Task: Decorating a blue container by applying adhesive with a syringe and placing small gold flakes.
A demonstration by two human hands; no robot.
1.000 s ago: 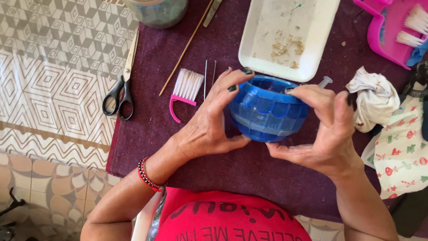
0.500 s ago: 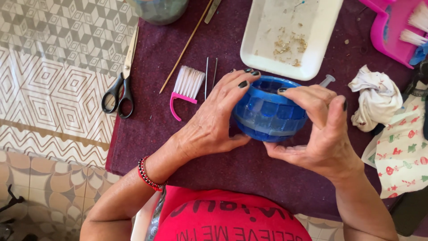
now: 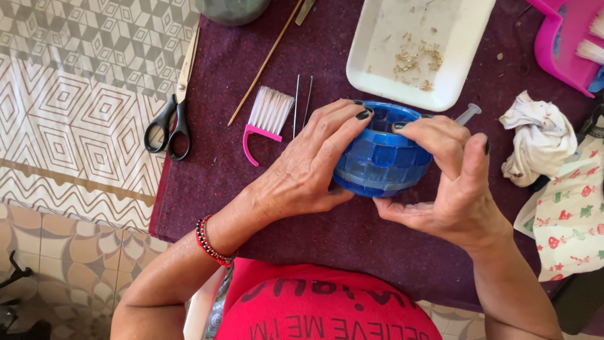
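While both hands cradle it above the purple felt cloth (image 3: 352, 245), I see the round blue mosaic-tiled glass bowl (image 3: 380, 160) tipped with its mouth facing away from me. My left hand (image 3: 302, 173) wraps its left flank, fingers over the rim. My right hand (image 3: 456, 189) pinches the right rim, thumb beneath. Neither is nearer; the bowl sits between the palms.
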